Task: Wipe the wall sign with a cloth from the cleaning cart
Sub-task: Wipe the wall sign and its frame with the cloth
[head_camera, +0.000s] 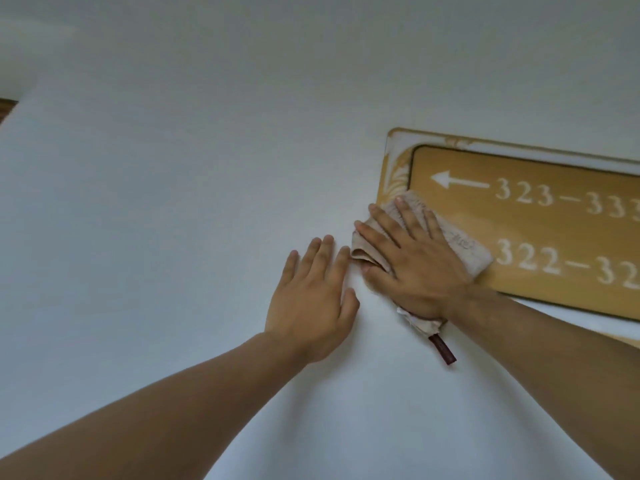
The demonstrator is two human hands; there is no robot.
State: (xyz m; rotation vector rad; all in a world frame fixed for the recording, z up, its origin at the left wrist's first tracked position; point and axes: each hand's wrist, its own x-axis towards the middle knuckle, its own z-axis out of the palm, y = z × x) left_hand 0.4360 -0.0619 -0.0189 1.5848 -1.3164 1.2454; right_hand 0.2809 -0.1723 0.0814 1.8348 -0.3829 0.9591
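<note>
Right hand [414, 261] presses flat, fingers spread, on the beige cloth [460, 244] over the gold sign's [540, 237] left edge; left hand [311, 299] rests open on the wall [173, 202]

Matt painted wall [173, 202]; smooth, glossy sign [554, 168]; soft woven cloth [464, 244].

Wall sign [540, 220]: mounted on the wall [173, 168], at the view's right. Cloth [464, 247]: on the sign's lower-left corner, overlapping onto the wall left of the sign. Right hand [412, 261]: flat on the cloth. Left hand [311, 299]: flat on the wall, left of the sign, just beside the cloth.
</note>
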